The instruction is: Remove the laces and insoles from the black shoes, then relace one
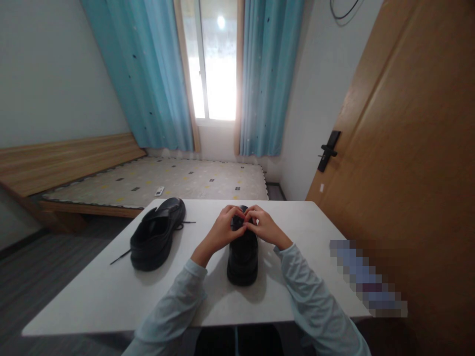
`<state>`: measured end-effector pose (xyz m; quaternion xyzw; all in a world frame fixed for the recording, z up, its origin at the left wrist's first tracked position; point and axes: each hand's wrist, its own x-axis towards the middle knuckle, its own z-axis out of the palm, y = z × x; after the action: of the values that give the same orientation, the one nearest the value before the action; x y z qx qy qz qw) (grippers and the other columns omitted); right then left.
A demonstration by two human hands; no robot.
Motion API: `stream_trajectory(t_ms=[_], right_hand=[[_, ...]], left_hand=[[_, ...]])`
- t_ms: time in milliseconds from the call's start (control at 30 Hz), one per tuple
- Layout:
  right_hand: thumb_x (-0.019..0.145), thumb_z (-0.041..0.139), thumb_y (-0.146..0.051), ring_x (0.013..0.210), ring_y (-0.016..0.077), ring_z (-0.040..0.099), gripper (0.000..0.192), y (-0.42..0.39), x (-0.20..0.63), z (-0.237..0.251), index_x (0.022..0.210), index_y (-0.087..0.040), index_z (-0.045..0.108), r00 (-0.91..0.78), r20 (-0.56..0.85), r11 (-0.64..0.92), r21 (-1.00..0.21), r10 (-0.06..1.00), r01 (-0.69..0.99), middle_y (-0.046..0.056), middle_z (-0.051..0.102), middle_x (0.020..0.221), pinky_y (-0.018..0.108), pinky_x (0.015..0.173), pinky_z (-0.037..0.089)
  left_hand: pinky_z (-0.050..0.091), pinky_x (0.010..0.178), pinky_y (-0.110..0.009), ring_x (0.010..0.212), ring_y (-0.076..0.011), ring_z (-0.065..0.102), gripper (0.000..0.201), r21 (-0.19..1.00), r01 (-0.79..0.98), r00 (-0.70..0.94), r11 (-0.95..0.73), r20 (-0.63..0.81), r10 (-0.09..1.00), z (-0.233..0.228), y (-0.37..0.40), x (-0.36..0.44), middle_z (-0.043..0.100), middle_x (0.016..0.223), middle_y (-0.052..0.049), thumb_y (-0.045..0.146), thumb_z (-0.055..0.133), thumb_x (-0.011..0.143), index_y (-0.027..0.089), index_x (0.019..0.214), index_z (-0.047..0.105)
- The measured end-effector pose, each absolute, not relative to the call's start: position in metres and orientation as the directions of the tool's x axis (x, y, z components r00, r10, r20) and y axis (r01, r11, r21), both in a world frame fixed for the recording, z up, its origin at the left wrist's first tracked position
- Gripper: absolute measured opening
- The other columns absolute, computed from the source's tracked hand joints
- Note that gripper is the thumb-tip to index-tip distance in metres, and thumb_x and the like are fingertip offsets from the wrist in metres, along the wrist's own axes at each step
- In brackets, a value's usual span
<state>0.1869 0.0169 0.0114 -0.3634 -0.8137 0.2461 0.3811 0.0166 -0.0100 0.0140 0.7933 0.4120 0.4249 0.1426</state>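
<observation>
A black lace-up shoe (242, 262) stands on the white table (289, 296) with its heel towards me. Over its lacing, my left hand (224, 226) and my right hand (266, 226) meet from either side, fingertips close together. Both hands are closed in a pinch on the shoelace, which hardly stands out against the dark shoe. The fingers hide part of the lacing and the toe. A second black shoe (151, 251) sits at the table's left, toe pointing away, its lace ends lying loose on both sides.
Beyond the table is a bed with a patterned mattress (200, 178) and a small white remote (159, 191) on it. A wooden door (408, 148) stands on the right. Blue curtains (148, 74) flank the bright window (218, 74). A blurred-out item (365, 277) lies at the table's right edge.
</observation>
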Motion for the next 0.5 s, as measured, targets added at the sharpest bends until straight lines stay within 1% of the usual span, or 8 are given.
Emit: stream_trajectory(t_ms=[133,233,400,500], right_hand=[[0.071,0.065,-0.01,0.059,0.0072,0.044,0.005,0.017,0.187,0.011,0.071,-0.015,0.061,-0.416,0.449,0.602,-0.695,0.791,0.394,0.003,0.056,0.092,0.024,0.061,0.041],[0.072,0.063,-0.012,0.06,0.0072,0.046,0.006,0.016,0.188,0.015,0.068,-0.014,0.06,-0.402,0.449,0.591,-0.714,0.798,0.375,0.003,0.057,0.091,0.024,0.061,0.041],[0.077,0.062,-0.022,0.069,0.0103,0.051,0.013,0.014,0.192,0.023,0.067,-0.015,0.057,-0.346,0.469,0.568,-0.769,0.813,0.292,0.004,0.058,0.088,0.022,0.058,0.04],[0.078,0.062,-0.031,0.069,0.0107,0.051,0.016,0.015,0.192,0.022,0.077,-0.017,0.055,-0.315,0.448,0.527,-0.817,0.837,0.237,0.001,0.057,0.085,0.021,0.056,0.039]], left_hand=[[0.042,0.091,-0.039,0.1,-0.0239,0.051,0.015,0.508,0.6,0.306,-0.618,0.568,0.764,0.01,-0.008,0.017,0.058,0.1,-0.007,0.017,0.065,0.069,0.019,0.082,0.058],[0.043,0.086,-0.038,0.095,-0.023,0.052,0.013,0.495,0.621,0.292,-0.608,0.574,0.765,0.006,-0.005,0.017,0.059,0.094,-0.006,0.017,0.064,0.071,0.02,0.082,0.059],[0.044,0.081,-0.034,0.088,-0.0207,0.055,0.006,0.535,0.601,0.262,-0.593,0.569,0.779,0.005,-0.003,0.02,0.061,0.086,-0.004,0.02,0.063,0.074,0.02,0.073,0.057],[0.044,0.08,-0.031,0.086,-0.0192,0.058,0.011,0.605,0.547,0.244,-0.578,0.545,0.802,0.008,-0.002,0.022,0.064,0.088,-0.004,0.029,0.06,0.08,0.02,0.075,0.056]])
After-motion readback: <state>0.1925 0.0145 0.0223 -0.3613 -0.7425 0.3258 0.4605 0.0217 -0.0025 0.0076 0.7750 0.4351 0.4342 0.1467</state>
